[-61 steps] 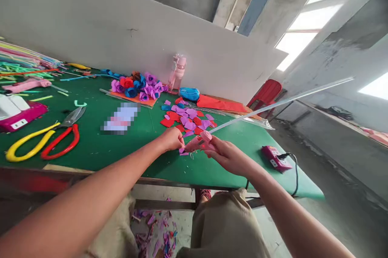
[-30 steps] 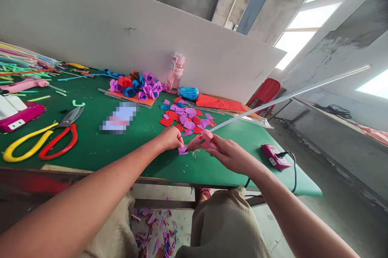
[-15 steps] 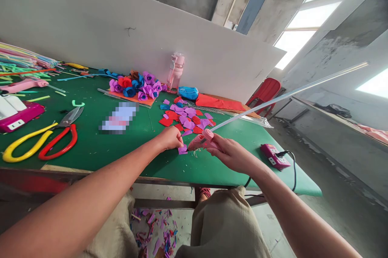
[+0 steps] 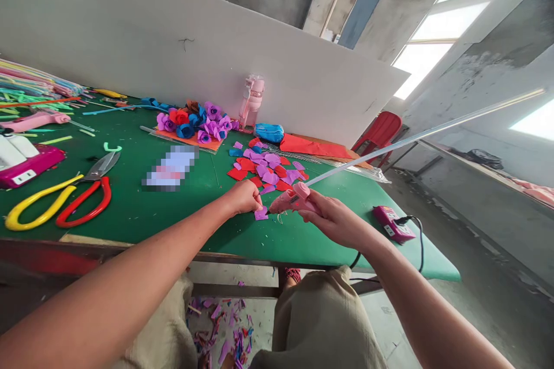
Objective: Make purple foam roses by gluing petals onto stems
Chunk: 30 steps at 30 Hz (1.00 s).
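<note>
My left hand (image 4: 247, 198) pinches a small purple paper petal (image 4: 261, 214) just above the green table (image 4: 173, 224). Wrapped around a pink glue gun (image 4: 289, 200) is my right hand (image 4: 331, 216), and the gun's nozzle points left at the petal's edge. A long clear glue stick (image 4: 389, 145) juts from the back of the gun, up to the right. Just beyond both hands lies a spread of cut purple, red and blue paper petals (image 4: 269, 175). Whether the nozzle touches the petal I cannot tell.
Finished paper flowers (image 4: 212, 120) sit at the back, beside a pink bottle (image 4: 252, 104) and a blue pouch (image 4: 269, 133). Scissors (image 4: 101, 167) lie at left near another pink glue gun (image 4: 37, 120). A power strip (image 4: 393, 224) with a cable stands at right.
The glue gun and its glue stick have shifted slightly, with the stick's far end further right. My left hand and the petal have barely moved.
</note>
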Each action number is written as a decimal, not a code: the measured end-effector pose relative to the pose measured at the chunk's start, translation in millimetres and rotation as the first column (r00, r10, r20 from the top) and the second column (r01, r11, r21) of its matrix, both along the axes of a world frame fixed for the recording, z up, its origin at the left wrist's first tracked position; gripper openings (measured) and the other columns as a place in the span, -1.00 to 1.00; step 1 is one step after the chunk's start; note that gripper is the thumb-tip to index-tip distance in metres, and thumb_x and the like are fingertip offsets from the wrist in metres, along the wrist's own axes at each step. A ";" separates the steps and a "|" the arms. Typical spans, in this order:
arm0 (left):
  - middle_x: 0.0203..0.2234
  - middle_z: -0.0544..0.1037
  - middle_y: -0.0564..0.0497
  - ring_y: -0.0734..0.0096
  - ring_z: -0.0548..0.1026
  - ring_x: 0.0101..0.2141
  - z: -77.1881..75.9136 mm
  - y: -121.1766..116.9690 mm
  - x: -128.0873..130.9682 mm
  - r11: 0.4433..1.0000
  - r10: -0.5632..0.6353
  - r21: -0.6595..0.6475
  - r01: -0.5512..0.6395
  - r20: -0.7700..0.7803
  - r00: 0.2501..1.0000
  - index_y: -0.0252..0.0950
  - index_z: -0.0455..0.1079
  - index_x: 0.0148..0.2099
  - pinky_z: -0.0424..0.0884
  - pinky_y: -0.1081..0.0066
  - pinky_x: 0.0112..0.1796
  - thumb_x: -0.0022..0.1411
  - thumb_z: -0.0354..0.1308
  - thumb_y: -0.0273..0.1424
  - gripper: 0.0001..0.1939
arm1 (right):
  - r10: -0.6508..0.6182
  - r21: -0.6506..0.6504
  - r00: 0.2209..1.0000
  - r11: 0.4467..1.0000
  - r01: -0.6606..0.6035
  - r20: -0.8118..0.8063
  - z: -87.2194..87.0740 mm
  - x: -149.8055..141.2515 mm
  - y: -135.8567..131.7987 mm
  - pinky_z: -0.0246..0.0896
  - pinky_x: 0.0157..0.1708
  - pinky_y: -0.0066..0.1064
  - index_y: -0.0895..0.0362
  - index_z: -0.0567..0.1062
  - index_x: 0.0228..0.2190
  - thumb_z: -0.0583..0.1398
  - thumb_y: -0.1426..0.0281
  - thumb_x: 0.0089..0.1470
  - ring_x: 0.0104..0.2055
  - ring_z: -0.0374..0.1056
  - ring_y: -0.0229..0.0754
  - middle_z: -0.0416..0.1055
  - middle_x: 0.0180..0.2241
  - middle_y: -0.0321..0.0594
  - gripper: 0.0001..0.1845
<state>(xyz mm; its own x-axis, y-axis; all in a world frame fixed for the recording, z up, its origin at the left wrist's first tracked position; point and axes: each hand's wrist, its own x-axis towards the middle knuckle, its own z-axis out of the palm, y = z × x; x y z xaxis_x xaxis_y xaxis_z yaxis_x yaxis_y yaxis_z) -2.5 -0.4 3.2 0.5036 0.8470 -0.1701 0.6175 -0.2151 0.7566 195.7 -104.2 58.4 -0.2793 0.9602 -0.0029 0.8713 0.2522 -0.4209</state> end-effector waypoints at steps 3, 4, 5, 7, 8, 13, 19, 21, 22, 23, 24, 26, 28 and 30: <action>-0.70 0.43 0.08 0.47 0.33 -0.57 0.1 -0.2 0.5 1.000 -0.004 -0.004 0.004 -0.005 1.000 -0.34 0.44 -0.63 0.13 0.47 -0.55 -0.22 0.17 -0.53 -0.95 | 0.006 0.012 1.000 1.000 -0.006 0.019 -2.6 -4.3 1.9 0.08 -0.44 -0.39 0.12 0.32 -0.17 -0.03 0.21 0.18 -0.42 0.29 -0.15 0.42 -0.41 -0.20 -0.70; -0.70 0.43 0.08 0.47 0.33 -0.58 0.0 -0.1 0.5 1.000 -0.005 -0.002 0.005 -0.007 1.000 -0.33 0.44 -0.63 0.13 0.47 -0.55 -0.22 0.16 -0.54 -0.94 | 0.013 0.011 0.999 1.000 -0.014 0.034 -3.4 -6.2 2.6 0.07 -0.44 -0.39 0.12 0.31 -0.18 -0.03 0.21 0.18 -0.41 0.29 -0.15 0.42 -0.41 -0.19 -0.71; -0.70 0.44 0.08 0.47 0.34 -0.57 -0.3 0.1 0.5 1.000 -0.007 0.001 0.007 -0.007 1.000 -0.33 0.44 -0.64 0.13 0.47 -0.56 -0.23 0.16 -0.54 -0.94 | 0.020 0.009 0.998 1.000 -0.021 0.052 -3.9 -8.2 3.1 0.06 -0.45 -0.40 0.13 0.31 -0.18 -0.03 0.22 0.18 -0.41 0.30 -0.15 0.42 -0.41 -0.19 -0.71; -0.70 0.44 0.07 0.45 0.35 -0.57 -1.2 0.6 0.3 1.000 -0.008 0.009 0.009 -0.005 1.000 -0.33 0.44 -0.64 0.14 0.47 -0.56 -0.23 0.15 -0.54 -0.93 | 0.032 0.009 0.996 0.999 -0.033 0.087 -4.0 -11.4 3.5 0.04 -0.46 -0.41 0.13 0.31 -0.18 -0.04 0.24 0.19 -0.42 0.30 -0.15 0.42 -0.43 -0.20 -0.73; -0.69 0.45 0.07 0.45 0.35 -0.56 -1.6 0.9 0.2 1.000 -0.010 0.013 0.010 -0.004 1.000 -0.33 0.45 -0.63 0.14 0.47 -0.56 -0.23 0.15 -0.54 -0.93 | 0.036 0.012 0.995 0.999 -0.037 0.097 -3.6 -12.3 3.4 0.03 -0.47 -0.41 0.13 0.30 -0.18 -0.04 0.24 0.19 -0.43 0.30 -0.15 0.41 -0.43 -0.21 -0.73; -0.68 0.47 0.06 0.44 0.35 -0.56 -1.5 1.3 -0.1 1.000 -0.005 0.023 0.005 -0.015 1.000 -0.32 0.46 -0.63 0.12 0.48 -0.57 -0.23 0.18 -0.51 -0.95 | 0.033 0.019 0.994 0.999 -0.035 0.100 -3.1 -9.0 1.9 0.06 -0.45 -0.41 0.12 0.30 -0.11 -0.05 0.23 0.21 -0.40 0.34 -0.13 0.44 -0.40 -0.19 -0.69; -0.69 0.44 0.07 0.48 0.31 -0.58 -0.6 -0.1 0.0 1.000 0.017 -0.008 -0.017 0.010 1.000 -0.33 0.44 -0.63 0.10 0.49 -0.58 -0.22 0.18 -0.50 -0.97 | 0.004 0.026 1.000 1.000 -0.004 0.016 -1.7 0.0 0.5 0.14 -0.39 -0.37 0.09 0.31 -0.10 -0.03 0.21 0.19 -0.35 0.35 -0.12 0.46 -0.35 -0.18 -0.68; -0.71 0.41 0.08 0.50 0.28 -0.59 -0.9 -0.4 -0.1 1.000 0.021 -0.016 -0.021 0.010 1.000 -0.35 0.44 -0.62 0.08 0.49 -0.59 -0.21 0.18 -0.50 -0.97 | -0.025 0.007 0.997 1.000 0.026 -0.068 2.1 3.5 -1.9 0.17 -0.39 -0.38 0.09 0.35 -0.17 -0.02 0.22 0.18 -0.36 0.34 -0.16 0.45 -0.34 -0.19 -0.71; -0.72 0.39 0.08 0.51 0.27 -0.60 -0.9 -0.5 -0.2 1.000 0.020 -0.022 -0.020 0.013 1.000 -0.35 0.43 -0.62 0.07 0.49 -0.59 -0.21 0.19 -0.49 -0.97 | -0.058 -0.023 0.992 0.998 0.056 -0.112 4.1 5.8 -3.7 0.17 -0.42 -0.39 0.10 0.36 -0.22 -0.01 0.21 0.17 -0.41 0.33 -0.19 0.44 -0.37 -0.20 -0.72; -0.72 0.38 0.09 0.52 0.26 -0.60 -0.7 -0.6 -0.3 0.999 0.018 -0.032 -0.017 0.023 1.000 -0.35 0.42 -0.62 0.07 0.50 -0.59 -0.20 0.20 -0.48 -0.96 | -0.101 -0.066 0.982 0.994 0.091 -0.159 6.0 8.4 -5.5 0.16 -0.47 -0.41 0.12 0.37 -0.28 0.01 0.18 0.15 -0.47 0.29 -0.23 0.42 -0.40 -0.21 -0.71; -0.72 0.37 0.10 0.53 0.26 -0.60 -0.4 -0.6 -0.7 0.999 0.018 -0.049 -0.015 0.041 0.999 -0.36 0.40 -0.62 0.07 0.51 -0.58 -0.20 0.21 -0.47 -0.94 | -0.150 -0.121 0.966 0.985 0.127 -0.211 7.3 11.4 -7.4 0.14 -0.53 -0.43 0.13 0.37 -0.34 0.03 0.15 0.13 -0.53 0.25 -0.27 0.40 -0.42 -0.22 -0.69; -0.73 0.34 0.12 0.58 0.21 -0.63 0.9 0.0 -1.9 0.994 0.031 -0.109 -0.023 0.081 0.996 -0.36 0.37 -0.62 0.05 0.52 -0.60 -0.20 0.26 -0.43 -0.87 | -0.237 -0.244 0.916 0.956 0.162 -0.322 7.1 18.5 -10.3 0.09 -0.59 -0.46 0.15 0.36 -0.38 0.06 0.08 0.08 -0.60 0.15 -0.34 0.37 -0.45 -0.24 -0.63; -0.77 0.26 0.17 0.63 0.11 -0.69 2.5 1.5 -4.2 0.980 0.050 -0.197 -0.029 0.102 0.994 -0.36 0.37 -0.58 -0.04 0.52 -0.63 -0.22 0.31 -0.36 -0.79 | -0.304 -0.336 0.857 0.927 0.165 -0.416 1.6 26.8 -10.3 0.07 -0.59 -0.48 0.16 0.35 -0.36 0.09 0.03 0.04 -0.61 0.13 -0.37 0.35 -0.48 -0.27 -0.58; -0.78 0.18 0.21 0.68 0.00 -0.72 4.1 4.1 -7.4 0.956 0.071 -0.292 -0.032 0.123 0.990 -0.35 0.36 -0.52 -0.15 0.50 -0.65 -0.26 0.36 -0.28 -0.70 | -0.370 -0.385 0.809 0.902 0.195 -0.458 -9.7 35.9 -6.5 0.06 -0.58 -0.48 0.16 0.35 -0.37 0.10 -0.02 0.00 -0.60 0.15 -0.35 0.29 -0.57 -0.33 -0.53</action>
